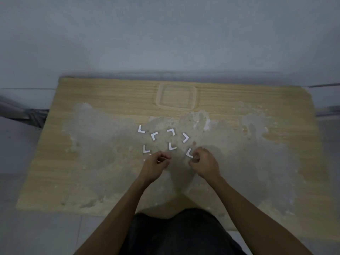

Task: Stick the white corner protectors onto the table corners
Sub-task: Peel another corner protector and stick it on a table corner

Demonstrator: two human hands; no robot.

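Observation:
Several white L-shaped corner protectors lie loose in the middle of a worn wooden table (92,111), among them one at the far left (141,129), one in the middle (172,146) and one to the right (185,137). My left hand (155,166) has its fingers curled, with something small and pale pinched at the fingertips; what it is cannot be made out. My right hand (204,163) has curled fingers that pinch a white corner protector (189,153) still lying on the table.
The tabletop has a large grey worn patch and a square recess (176,97) at the back centre. A grey wall stands behind the table. Grey floor lies on both sides. My dark-clothed lap (176,232) meets the near edge.

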